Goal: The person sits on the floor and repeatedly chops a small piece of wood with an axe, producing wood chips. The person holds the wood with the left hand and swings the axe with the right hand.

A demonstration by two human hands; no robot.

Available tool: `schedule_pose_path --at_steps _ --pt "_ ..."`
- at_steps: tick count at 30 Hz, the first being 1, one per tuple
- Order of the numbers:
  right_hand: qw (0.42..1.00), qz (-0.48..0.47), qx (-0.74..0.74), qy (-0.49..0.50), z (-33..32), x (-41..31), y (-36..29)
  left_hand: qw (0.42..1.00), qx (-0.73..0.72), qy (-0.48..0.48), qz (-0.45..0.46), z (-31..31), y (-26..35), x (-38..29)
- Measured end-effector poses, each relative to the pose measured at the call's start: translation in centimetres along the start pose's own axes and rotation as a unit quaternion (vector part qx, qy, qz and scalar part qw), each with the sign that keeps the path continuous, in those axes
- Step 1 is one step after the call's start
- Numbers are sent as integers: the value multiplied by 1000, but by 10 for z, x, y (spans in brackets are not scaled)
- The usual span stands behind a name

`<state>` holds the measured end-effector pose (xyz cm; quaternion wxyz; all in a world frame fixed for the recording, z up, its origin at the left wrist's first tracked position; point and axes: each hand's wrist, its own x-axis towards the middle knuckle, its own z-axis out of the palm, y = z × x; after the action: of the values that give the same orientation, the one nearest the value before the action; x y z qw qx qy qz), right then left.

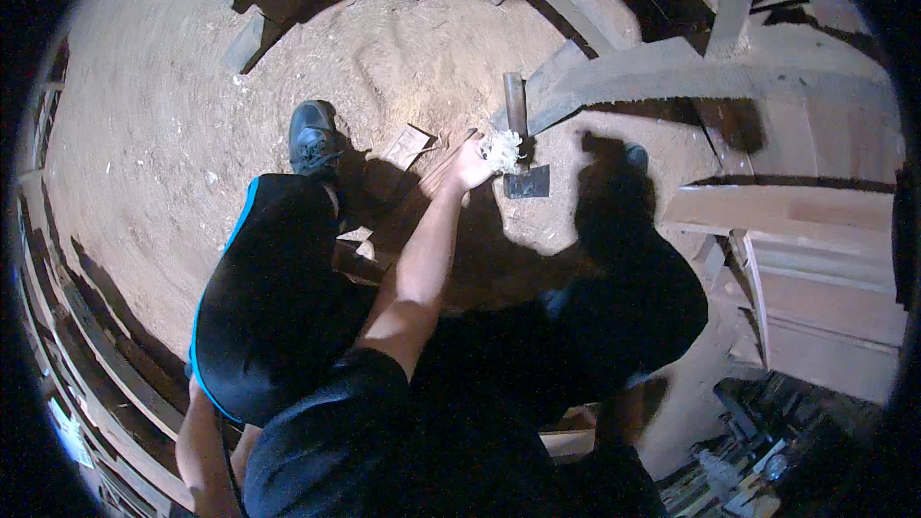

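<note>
My left hand point(473, 167) reaches out between my knees. Its fingers are closed around a pale, fluffy clump of what look like wood shavings point(504, 150). Just beyond the clump lies a tool with a dark rounded handle point(514, 97) and a flat, rectangular metal blade point(529, 183); the clump hides part of it. Under and left of the hand are a brown wooden strip point(440, 171) and a small pale wooden block point(407, 147) on the sandy or sawdust-covered floor. My right hand is out of view; only a shadowed part of that arm shows at the lower right.
A dark boot point(314, 135) stands left of the block. Wooden boards point(806, 208) and a curved timber point(647, 72) occupy the right side. Long wooden slats point(108, 367) run along the lower left. Cluttered tools point(748, 471) lie lower right. Another bare limb point(196, 439) shows lower left.
</note>
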<state>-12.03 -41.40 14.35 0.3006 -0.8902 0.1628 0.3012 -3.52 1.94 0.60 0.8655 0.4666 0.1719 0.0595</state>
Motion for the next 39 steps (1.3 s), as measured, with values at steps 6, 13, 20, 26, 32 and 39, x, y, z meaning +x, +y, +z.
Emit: schedule_pose_path --at_steps 6,13,20,26,32,39 --pt "882 24 -459 -107 -136 20 -158 996 -86 13 -23 -19 -25 9" --pt "905 -320 -280 -36 3 52 -394 995 87 49 -21 -20 15 -5" --pt "844 -350 -405 -22 181 246 -407 998 53 21 -23 -10 -12 0" --pt "866 -329 -374 44 246 252 -389 991 107 28 -74 -17 -5 -6" --pt "842 -402 -351 83 212 256 -377 993 108 30 -35 -11 -4 -2" --pt "936 -167 -307 37 114 126 -328 998 47 46 17 -24 -21 14"
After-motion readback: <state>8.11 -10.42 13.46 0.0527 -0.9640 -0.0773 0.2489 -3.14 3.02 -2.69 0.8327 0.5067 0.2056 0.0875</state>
